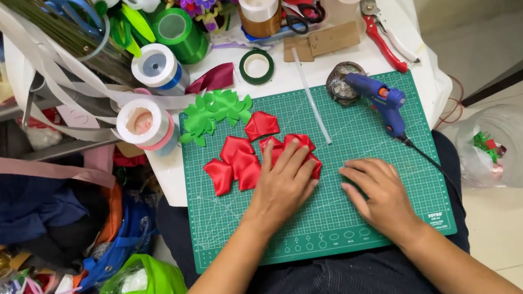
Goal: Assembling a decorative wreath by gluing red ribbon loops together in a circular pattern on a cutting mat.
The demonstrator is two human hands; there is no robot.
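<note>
Under the left hand fingers, red petals are being pressed flat, nothing pinched; the right hand is lying spread on the mat, empty, glue gun beyond its fingertips.

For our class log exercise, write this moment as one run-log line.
left hand: flat on red ribbon petals | right hand: flat on green cutting mat | blue glue gun: lying on mat, untouched
</note>
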